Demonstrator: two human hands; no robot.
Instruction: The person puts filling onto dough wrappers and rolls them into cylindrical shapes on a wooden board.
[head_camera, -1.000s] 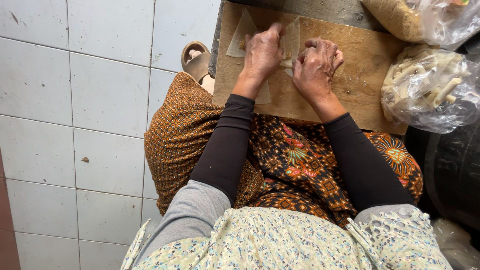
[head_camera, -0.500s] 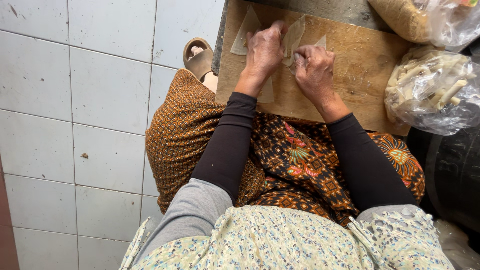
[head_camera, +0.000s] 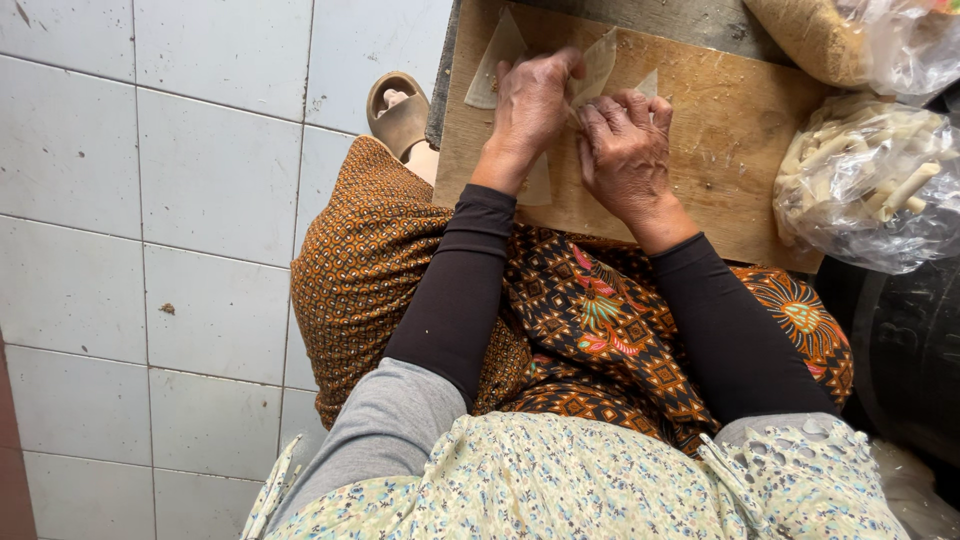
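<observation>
Left fingers: the left hand (head_camera: 528, 105) is curling its fingertips closed around the lower edge of a thin pale wrapper sheet (head_camera: 598, 68), pinching it against the board.
Right fingers: the right hand (head_camera: 627, 150) is bending its fingers narrow over the same sheet, pressing beside the left fingertips; whether anything is lying under them is hidden.
Wrapper in hand: it is standing up slightly between the two hands, near the far middle of the wooden board (head_camera: 720, 150).
Other wrappers: a triangular piece (head_camera: 494, 62) is lying flat just left of the left hand, a small one (head_camera: 647, 83) is showing just above the right knuckles, and another (head_camera: 538, 185) is peeking out under the left wrist.
Board: it is resting across the person's lap, over a patterned batik cloth (head_camera: 600, 310).
Right of the board: a clear bag of pale rolled sticks (head_camera: 870, 180) is touching the board's edge; a second bag of brownish crumbs (head_camera: 830, 30) is sitting beyond it.
Floor: a brown sandal (head_camera: 398, 110) is lying on the white tiles (head_camera: 150, 200) beside the board's left corner.
</observation>
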